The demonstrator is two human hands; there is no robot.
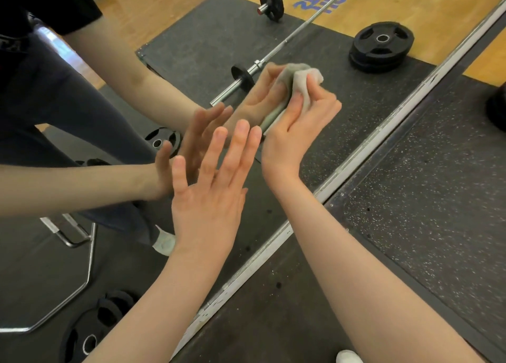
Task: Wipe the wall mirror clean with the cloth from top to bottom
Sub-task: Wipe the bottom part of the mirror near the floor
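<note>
While the left hand (208, 198) was laid flat and open against the wall mirror (191, 48), the cloth (298, 89) was pressed to it, gripped by the right hand (295, 132).

In the head view, the right hand (297, 128) gripped a bunched pale cloth (302, 84) against the wall mirror (191, 42), while the left hand (210, 190) lay flat-fingered against the glass, low by the mirror's white bottom frame (273, 249).

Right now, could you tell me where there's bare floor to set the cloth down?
Bare speckled rubber floor lies right of the mirror's white bottom frame. It is crowded at far right by a dark weight, and near the shoe.
</note>
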